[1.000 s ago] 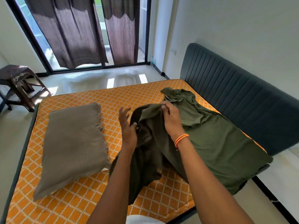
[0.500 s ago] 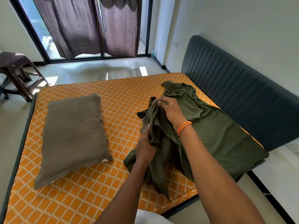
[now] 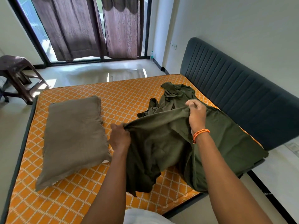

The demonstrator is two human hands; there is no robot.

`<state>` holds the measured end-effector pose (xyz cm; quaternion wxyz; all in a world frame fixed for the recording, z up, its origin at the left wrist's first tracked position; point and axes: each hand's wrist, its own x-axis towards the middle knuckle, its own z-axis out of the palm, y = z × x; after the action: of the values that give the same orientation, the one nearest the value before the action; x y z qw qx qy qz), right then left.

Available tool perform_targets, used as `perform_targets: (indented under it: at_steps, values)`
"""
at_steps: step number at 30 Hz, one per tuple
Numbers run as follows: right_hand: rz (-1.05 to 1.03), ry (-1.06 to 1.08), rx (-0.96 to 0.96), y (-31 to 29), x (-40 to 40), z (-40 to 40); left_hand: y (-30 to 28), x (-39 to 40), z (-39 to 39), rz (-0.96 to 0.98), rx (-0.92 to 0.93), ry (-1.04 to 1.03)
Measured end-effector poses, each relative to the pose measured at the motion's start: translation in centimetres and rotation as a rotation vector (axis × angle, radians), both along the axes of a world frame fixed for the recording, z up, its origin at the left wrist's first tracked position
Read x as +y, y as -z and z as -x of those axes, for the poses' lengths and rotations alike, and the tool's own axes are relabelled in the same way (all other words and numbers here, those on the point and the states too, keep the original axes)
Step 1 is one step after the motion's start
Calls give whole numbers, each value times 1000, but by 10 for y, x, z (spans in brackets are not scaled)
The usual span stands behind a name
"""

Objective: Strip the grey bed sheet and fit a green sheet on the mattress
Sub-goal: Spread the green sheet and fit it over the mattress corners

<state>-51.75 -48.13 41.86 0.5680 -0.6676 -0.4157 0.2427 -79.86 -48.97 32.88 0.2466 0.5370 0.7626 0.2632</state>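
Note:
The dark green sheet [image 3: 226, 136] lies bunched along the right side of the bare orange diamond-patterned mattress [image 3: 126, 94], next to the headboard. My left hand [image 3: 120, 137] grips an edge of the sheet near the mattress middle. My right hand [image 3: 196, 114], with an orange band on the wrist, grips the same edge further right and higher. The stretch of edge between them is pulled taut and lifted, and cloth hangs below it. No grey sheet is on the mattress.
A grey-brown pillow [image 3: 71, 139] lies on the left half of the mattress. A dark padded headboard [image 3: 242, 97] runs along the right. A brown plastic stool [image 3: 17, 73] stands on the floor at far left, brown curtains [image 3: 90, 26] beyond, a bottle [image 3: 151, 56] by the wall.
My hands have moved apart along the sheet's edge, the left one to the left and the right one to the right, spreading the bunched cloth into a taut span.

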Motion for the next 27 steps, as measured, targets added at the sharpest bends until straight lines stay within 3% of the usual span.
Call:
perform_targets:
  at_steps: [3, 6, 8, 10, 12, 14, 16, 18, 22, 27]
  values:
    - [-51, 57, -121, 4, -9, 4, -29, 4, 6, -172, 78, -154]
    - [-40, -96, -58, 2, -16, 10, -51, 15, 13, -180, -56, -271]
    - [47, -326, 37, -2, -24, 17, -51, 22, 21, -92, -343, -324]
    - [293, -563, 86, 2, -36, 28, -37, 19, 27, -17, -835, -342]
    - [541, -803, -10, 21, -50, 42, -19, 2, 29, -14, -1229, -331]
    - [729, -1006, -225, 50, -62, 62, -10, -17, 31, -71, -1420, -417]
    - [892, -1112, -403, 90, -75, 91, 5, -34, 45, -108, -1463, -461]
    - [993, -1064, -491, 134, -88, 122, 18, -48, 64, -162, -1397, -439]
    - [905, -1014, -340, 184, -119, 183, 44, -74, 118, -203, -1202, -525]
    - [822, -1160, -197, 207, -162, 246, 95, -130, 169, -167, -1307, -848]
